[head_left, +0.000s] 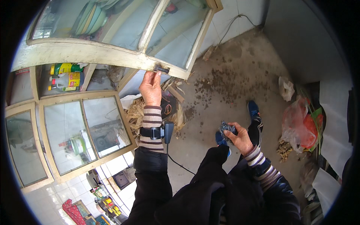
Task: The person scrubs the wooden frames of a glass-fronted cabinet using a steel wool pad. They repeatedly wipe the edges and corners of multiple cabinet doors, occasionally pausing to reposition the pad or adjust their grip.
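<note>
A cream-painted cabinet door [84, 53] with glass panes stands swung out at the upper left. My left hand [152, 87] grips the small dark door handle [161, 69] at its edge, thumb and fingers pinched on it. Grime marks the paint around the handle. Lower and to the right, away from the door, my right hand [239, 137] holds a grey scouring pad [227, 131] between thumb and fingers. Stacked plates [91, 19] show through the door's glass. Bottles [67, 80] lie in an open cabinet compartment left of my left hand.
Another glazed door [84, 132] hangs out at the left. Dry husks [135, 111] and a dark box lie on the floor below my left hand. Plastic bags [299, 123] sit at the right. Dark debris [222, 84] is scattered on the concrete floor. A cable runs from my left wrist.
</note>
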A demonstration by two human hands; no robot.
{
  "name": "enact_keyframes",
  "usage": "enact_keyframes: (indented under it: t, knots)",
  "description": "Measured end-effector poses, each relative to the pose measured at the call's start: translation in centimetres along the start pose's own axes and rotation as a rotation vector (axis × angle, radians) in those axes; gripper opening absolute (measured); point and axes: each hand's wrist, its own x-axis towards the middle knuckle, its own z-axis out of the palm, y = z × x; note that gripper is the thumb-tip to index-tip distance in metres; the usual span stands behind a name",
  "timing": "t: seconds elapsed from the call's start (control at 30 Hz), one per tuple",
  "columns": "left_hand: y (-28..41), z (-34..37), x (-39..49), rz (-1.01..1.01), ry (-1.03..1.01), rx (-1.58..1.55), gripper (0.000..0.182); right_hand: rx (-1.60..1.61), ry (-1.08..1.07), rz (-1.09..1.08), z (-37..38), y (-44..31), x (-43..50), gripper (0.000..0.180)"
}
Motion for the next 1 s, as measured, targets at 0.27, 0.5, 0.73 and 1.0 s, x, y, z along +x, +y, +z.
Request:
enact_keyframes:
  t: [0.27,0.5,0.73,1.0]
  knots:
    - [1.0,0.4,-1.1,0.053,-0.075,-0.015,0.028,-0.054,-0.023,-0.042,1.3,-2.4,0.2,0.03]
    - [2.2,2.8,-3.4,-0.009,-0.083,-0.122,0.026,-0.231,-0.004,-0.286,4.5,-9.3,1.9,0.03]
    - [3.9,6.7,-8.4,0.09,-0.158,0.059,0.035,-0.117,0.134,-0.502,5.2,-15.3,4.2,0.029]
    - [3.6,12.8,-14.6,0.017,-0.453,-0.192,0.042,0.131,0.348,-0.264,-1.5,-18.1,2.2,0.026]
